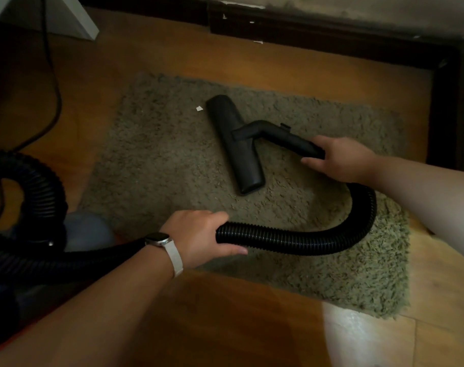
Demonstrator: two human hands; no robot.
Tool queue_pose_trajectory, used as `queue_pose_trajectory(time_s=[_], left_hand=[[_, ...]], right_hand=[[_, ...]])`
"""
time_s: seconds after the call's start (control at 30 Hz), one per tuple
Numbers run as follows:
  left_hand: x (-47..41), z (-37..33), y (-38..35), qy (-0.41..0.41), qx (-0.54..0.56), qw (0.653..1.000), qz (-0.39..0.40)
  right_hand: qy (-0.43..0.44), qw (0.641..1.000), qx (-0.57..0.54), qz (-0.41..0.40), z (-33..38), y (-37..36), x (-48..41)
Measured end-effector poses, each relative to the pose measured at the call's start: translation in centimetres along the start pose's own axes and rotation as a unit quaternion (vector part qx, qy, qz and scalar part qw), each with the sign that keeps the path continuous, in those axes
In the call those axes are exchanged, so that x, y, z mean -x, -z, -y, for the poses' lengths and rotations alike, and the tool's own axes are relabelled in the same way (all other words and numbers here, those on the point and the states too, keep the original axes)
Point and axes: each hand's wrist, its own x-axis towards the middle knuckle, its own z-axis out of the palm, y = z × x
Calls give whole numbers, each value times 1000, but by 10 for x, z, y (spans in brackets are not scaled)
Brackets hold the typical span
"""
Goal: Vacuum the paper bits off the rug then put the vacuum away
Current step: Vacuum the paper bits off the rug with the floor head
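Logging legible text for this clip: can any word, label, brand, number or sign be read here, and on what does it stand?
No text can be read anywhere in this view.
On the black plastic floor nozzle: no marking visible.
On the black ribbed vacuum hose: none.
On the pale-strapped wristwatch: face slanted and blurred, nothing legible.
On the small white paper bit lying on the green shaggy rug: too small to tell.

Left hand [201, 237], right hand [342, 160], both curled

Open rug [156, 165] left of the nozzle [235, 144] (one paper bit [199, 108]); hose [305, 238] loops across its near side.
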Motion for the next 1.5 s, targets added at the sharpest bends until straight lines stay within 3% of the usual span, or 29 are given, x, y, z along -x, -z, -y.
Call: queue_pose_trajectory(time_s=[0.23,0.87,1.33,1.5], left_hand=[[8,4,-7,-2,16,1000,5],[1,-4,12,9,29,999,-15],[6,3,-1,5,20,1000,6],[5,6,5,26,17,999,-10]], right_hand=[[33,998,57,16,18,-1,-12],[-97,990,-62,-77,-32,3,7],[19,999,43,2,25,9,-12],[6,1000,8,-13,29,20,-25]])
